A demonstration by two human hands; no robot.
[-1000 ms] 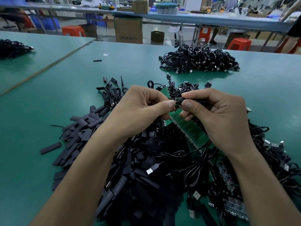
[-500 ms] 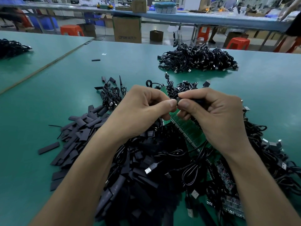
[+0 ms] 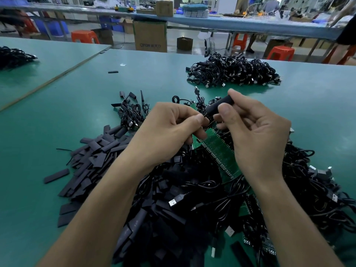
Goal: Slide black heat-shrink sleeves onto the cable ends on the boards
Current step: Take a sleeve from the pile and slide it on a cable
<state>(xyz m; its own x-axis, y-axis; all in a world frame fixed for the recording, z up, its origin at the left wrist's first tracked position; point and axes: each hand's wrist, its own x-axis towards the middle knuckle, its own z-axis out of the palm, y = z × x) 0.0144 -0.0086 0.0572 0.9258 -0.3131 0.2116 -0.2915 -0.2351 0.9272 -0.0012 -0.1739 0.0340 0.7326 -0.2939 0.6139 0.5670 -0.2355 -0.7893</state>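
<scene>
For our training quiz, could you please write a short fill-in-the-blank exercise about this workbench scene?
The right hand pinches a ___ sleeve.
The left hand pinches the ___ entering that sleeve.
The board beneath both hands is ___.
Answers: black, cable, green.

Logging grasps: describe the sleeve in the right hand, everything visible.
The black sleeve is a short matte tube, rubbery-looking, rounded not flat. It slants up to the right above the green board. The right hand pinches its upper part between thumb and forefinger; the left hand pinches at its lower end.
</scene>
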